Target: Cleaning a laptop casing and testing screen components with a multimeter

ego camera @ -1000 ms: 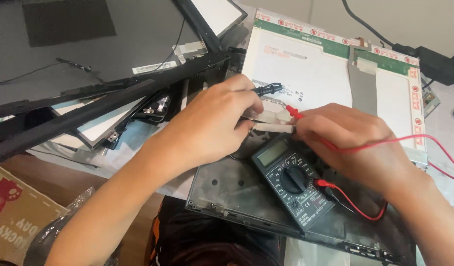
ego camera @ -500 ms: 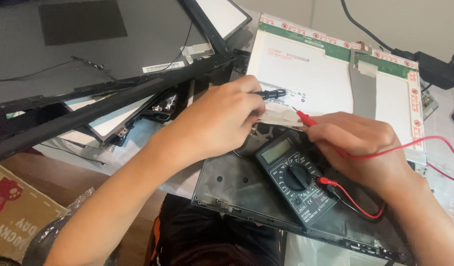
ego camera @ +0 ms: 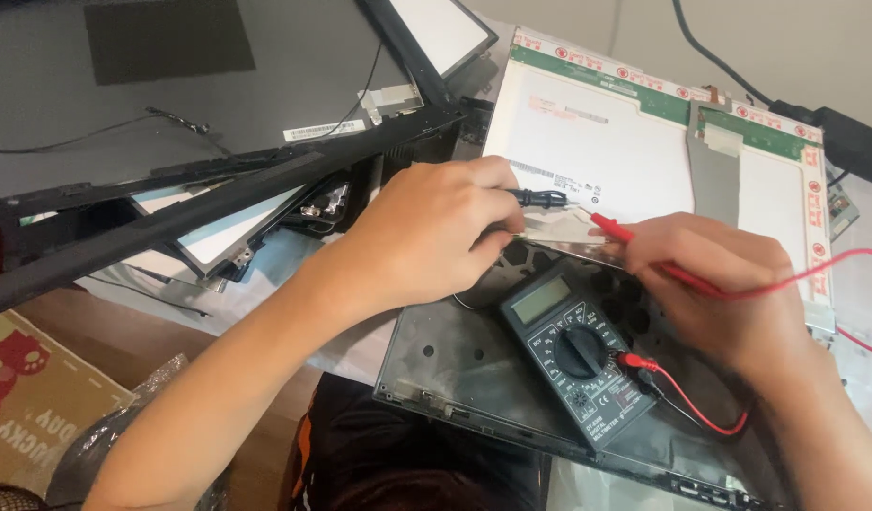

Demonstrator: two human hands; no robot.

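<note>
My left hand [ego camera: 436,237] is pinching the black probe [ego camera: 540,199], right hand [ego camera: 729,284] pinching the red probe [ego camera: 634,241]. Tips point at each other over the silver strip [ego camera: 559,232] along the white panel [ego camera: 625,161], with the multimeter [ego camera: 578,350] just below, nearer my right.

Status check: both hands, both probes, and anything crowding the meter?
Left hand holds black probe, tip on the display panel. Right hand holds red probe, tip close by. Multimeter lies unobstructed below, red lead plugged in.

Single head view, looking steeply down, close over cluttered bench; far edge possibly cropped.
</note>
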